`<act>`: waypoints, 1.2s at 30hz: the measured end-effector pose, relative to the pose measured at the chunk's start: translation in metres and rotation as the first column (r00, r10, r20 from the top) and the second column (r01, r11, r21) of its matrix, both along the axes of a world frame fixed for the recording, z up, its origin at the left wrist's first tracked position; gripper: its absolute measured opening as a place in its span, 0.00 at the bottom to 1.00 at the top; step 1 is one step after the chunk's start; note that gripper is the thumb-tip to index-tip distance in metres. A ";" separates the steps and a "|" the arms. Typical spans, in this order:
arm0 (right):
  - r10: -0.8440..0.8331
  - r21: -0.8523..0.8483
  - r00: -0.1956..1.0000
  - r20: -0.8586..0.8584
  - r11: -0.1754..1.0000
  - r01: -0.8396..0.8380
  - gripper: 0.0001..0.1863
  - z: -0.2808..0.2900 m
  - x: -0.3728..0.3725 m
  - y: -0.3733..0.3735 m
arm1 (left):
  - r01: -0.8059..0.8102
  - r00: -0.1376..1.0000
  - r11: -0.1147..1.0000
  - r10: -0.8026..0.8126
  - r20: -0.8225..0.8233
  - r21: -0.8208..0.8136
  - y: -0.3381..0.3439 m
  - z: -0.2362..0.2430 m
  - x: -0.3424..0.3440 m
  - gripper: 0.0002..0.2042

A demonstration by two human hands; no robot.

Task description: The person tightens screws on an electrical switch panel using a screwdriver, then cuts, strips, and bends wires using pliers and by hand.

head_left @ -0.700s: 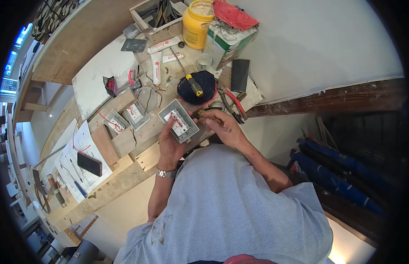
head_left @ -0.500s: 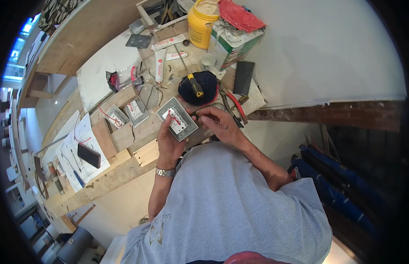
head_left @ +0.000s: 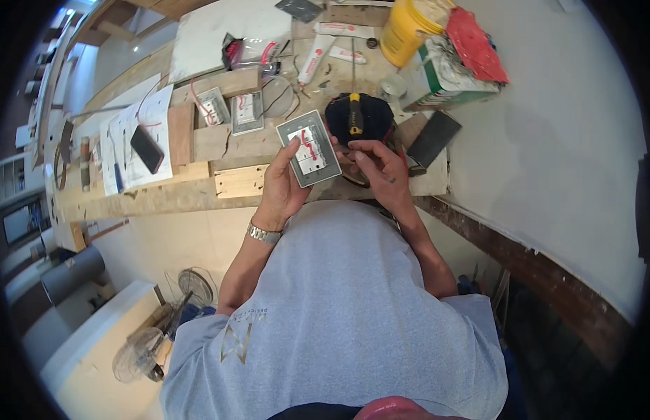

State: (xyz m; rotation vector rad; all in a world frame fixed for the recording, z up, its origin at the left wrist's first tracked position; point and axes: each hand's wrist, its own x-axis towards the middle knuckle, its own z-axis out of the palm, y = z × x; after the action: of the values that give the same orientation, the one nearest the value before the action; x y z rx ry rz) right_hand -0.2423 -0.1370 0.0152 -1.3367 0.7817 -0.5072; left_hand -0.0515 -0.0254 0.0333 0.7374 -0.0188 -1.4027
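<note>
My left hand [head_left: 284,185] is closed round the lower left of a wall switch plate [head_left: 325,166], its thumb on the face. The plate's back is towards me: a grey rim, white modules in the middle, and short red wires looping across them. Just right of the plate, my right hand [head_left: 386,173] has its thumb and fingers pinched together; what lies between them is too small to make out. Beyond the hands, a screwdriver [head_left: 355,115] with a yellow and black handle rests on a dark cloth-like bundle [head_left: 379,115]. Two similar plates, one with red wire [head_left: 194,91], lie on the bench further left.
A phone [head_left: 147,149] lies on a paper sheet [head_left: 118,136] at the left. White tubes [head_left: 315,59], a yellow tub [head_left: 403,38] and a green and white container [head_left: 437,84] stand or lie at the back. A dark flat block [head_left: 435,140] sits right, near the wall [head_left: 556,140].
The view has shifted, so the bench appears higher and turned. My left hand still holds the switch plate, and my right hand stays pinched beside its right edge.
</note>
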 end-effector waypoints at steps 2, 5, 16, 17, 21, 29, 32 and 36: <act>0.031 0.032 0.999 0.016 0.999 -0.031 0.14 -0.004 0.002 -0.002 | -0.013 0.999 0.999 0.012 -0.032 -0.033 0.001 0.000 0.002 0.29; 0.063 0.056 0.998 0.007 0.996 -0.064 0.14 -0.008 0.006 -0.006 | -0.028 1.000 0.999 0.028 0.001 -0.042 0.002 0.000 0.005 0.30; 0.155 0.021 0.988 -0.002 0.988 -0.155 0.14 -0.013 0.018 -0.009 | -0.052 0.999 0.988 0.053 -0.001 -0.145 0.009 0.001 0.011 0.32; 0.158 0.022 0.987 -0.001 0.987 -0.158 0.14 -0.013 0.019 -0.009 | -0.055 0.998 0.986 0.053 -0.016 -0.158 0.010 0.001 0.011 0.32; 0.161 0.020 0.987 -0.023 0.987 -0.161 0.14 -0.010 0.022 -0.010 | -0.081 0.992 0.985 0.064 -0.108 -0.154 0.014 -0.004 0.014 0.31; 0.122 0.002 0.992 -0.045 0.993 -0.122 0.14 -0.008 0.022 -0.012 | -0.105 0.978 0.978 0.068 -0.198 -0.178 0.015 -0.007 0.018 0.31; 0.112 -0.022 0.993 -0.031 0.993 -0.112 0.14 -0.009 0.022 -0.011 | -0.114 0.973 0.976 0.072 -0.219 -0.186 0.016 -0.009 0.020 0.30; 0.097 -0.016 0.995 -0.025 0.995 -0.098 0.14 -0.015 0.019 -0.011 | -0.108 0.993 0.984 0.098 -0.072 -0.143 0.014 -0.008 0.020 0.29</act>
State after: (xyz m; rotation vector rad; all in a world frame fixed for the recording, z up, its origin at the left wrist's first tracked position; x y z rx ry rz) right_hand -0.2228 -0.1480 0.0003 -1.3916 0.7295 -0.4218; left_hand -0.0317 -0.0110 0.0248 0.5629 -0.0328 -1.3103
